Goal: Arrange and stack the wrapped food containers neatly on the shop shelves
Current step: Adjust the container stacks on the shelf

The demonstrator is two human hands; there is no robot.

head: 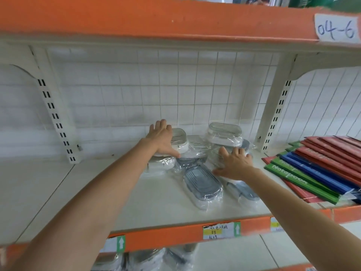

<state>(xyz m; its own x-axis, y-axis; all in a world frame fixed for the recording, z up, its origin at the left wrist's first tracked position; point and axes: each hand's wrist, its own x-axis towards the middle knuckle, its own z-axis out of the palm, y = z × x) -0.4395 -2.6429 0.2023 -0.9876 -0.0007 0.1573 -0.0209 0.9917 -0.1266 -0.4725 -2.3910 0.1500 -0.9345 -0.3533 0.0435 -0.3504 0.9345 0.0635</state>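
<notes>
Several plastic-wrapped oval food containers lie in a loose heap at the middle of the white shelf (58, 192). My left hand (161, 138) rests flat, fingers straight, on a white-and-grey container (180, 142) stacked on another white one (162, 164). My right hand (234, 164) lies spread on a clear-wrapped container (215, 155) at the heap's right. A blue-grey container (203, 182) lies flat in front, between my hands. Behind them stands a taller stacked container (224, 133) near the wire back.
Red, green and blue notebooks (320, 169) lie fanned on the shelf's right. White slotted uprights (56, 118) (277, 114) flank the bay. An orange upper shelf edge (156, 20) hangs overhead. More wrapped containers (148, 259) sit on the shelf below.
</notes>
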